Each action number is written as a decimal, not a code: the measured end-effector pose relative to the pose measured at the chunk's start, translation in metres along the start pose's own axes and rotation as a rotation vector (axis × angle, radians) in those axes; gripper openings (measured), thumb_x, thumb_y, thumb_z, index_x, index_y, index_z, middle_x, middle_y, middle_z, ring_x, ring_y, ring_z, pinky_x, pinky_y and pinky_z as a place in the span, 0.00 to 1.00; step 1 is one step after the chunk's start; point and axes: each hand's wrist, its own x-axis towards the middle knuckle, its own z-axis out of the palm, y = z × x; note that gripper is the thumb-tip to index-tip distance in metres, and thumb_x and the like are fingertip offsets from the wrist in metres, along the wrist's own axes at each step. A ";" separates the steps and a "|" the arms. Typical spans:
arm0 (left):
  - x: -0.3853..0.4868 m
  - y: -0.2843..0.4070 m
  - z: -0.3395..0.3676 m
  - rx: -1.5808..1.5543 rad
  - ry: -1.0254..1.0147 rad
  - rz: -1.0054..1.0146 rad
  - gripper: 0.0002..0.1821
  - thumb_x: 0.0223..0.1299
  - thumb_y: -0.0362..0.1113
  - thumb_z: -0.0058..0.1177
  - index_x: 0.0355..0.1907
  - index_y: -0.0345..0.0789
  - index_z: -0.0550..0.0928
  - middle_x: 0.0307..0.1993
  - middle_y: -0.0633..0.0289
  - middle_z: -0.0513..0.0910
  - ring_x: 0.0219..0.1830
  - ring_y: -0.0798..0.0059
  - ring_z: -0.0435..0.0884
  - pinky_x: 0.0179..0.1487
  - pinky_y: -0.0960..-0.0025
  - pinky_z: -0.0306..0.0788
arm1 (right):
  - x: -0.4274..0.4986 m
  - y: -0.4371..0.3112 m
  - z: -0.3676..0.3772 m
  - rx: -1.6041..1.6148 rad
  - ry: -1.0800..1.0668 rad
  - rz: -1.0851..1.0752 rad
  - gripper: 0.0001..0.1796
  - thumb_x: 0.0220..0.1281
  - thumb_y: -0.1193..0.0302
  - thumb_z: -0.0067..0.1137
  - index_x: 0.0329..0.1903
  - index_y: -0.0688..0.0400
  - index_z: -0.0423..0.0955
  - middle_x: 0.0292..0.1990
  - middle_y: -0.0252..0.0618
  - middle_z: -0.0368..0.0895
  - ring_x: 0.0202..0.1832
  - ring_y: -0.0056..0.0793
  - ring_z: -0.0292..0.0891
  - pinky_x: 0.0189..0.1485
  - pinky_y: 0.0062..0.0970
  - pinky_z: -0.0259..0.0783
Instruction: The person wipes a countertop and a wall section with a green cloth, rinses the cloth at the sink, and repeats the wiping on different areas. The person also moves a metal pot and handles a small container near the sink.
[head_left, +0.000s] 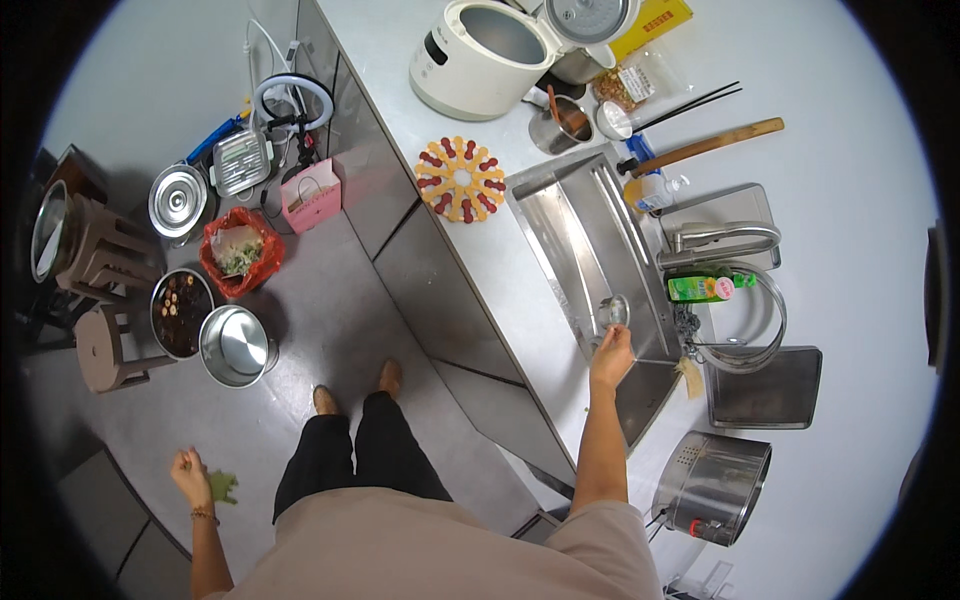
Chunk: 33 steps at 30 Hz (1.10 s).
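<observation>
Over the stainless steel sink (577, 232), my right hand (613, 358) grips a small clear glass (616, 309) by its near end. My left hand (190, 474) hangs low at the left with its fingers curled; a green piece of cloth (223, 487) shows just beside it, and whether the hand holds it cannot be told. A curved metal faucet (724, 238) and a green dish soap bottle (699, 289) are beyond the sink. A round red and yellow trivet (460, 178) lies on the counter to the left of the sink.
A white rice cooker (480, 64) stands open on the counter (517, 315). Along the wall are a steel pot (712, 487) and a baking tray (765, 388). On the floor are an empty steel pot (236, 346), a basin of dark liquid (180, 313), a red-lined bin (241, 251) and stools (101, 349).
</observation>
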 end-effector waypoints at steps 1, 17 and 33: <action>0.000 -0.019 -0.011 0.070 0.004 -0.052 0.20 0.63 0.31 0.49 0.16 0.36 0.60 0.14 0.70 0.61 0.17 0.83 0.56 0.20 0.73 0.55 | -0.003 0.003 0.000 -0.020 -0.017 0.011 0.09 0.63 0.67 0.55 0.42 0.56 0.76 0.33 0.48 0.82 0.36 0.48 0.80 0.37 0.41 0.72; -0.061 -0.127 -0.116 0.559 0.033 -0.142 0.12 0.53 0.32 0.54 0.22 0.29 0.70 0.17 0.59 0.70 0.21 0.72 0.65 0.28 0.64 0.65 | -0.015 -0.062 0.008 0.089 0.043 0.035 0.09 0.66 0.68 0.52 0.44 0.59 0.74 0.38 0.49 0.82 0.39 0.46 0.79 0.42 0.37 0.72; -0.167 -0.089 -0.092 0.606 0.198 -0.598 0.14 0.48 0.31 0.53 0.16 0.25 0.68 0.13 0.46 0.67 0.16 0.63 0.60 0.24 0.58 0.62 | -0.129 -0.402 0.163 1.006 -0.592 -0.121 0.13 0.71 0.69 0.47 0.50 0.65 0.68 0.39 0.37 0.75 0.40 0.24 0.73 0.45 0.24 0.72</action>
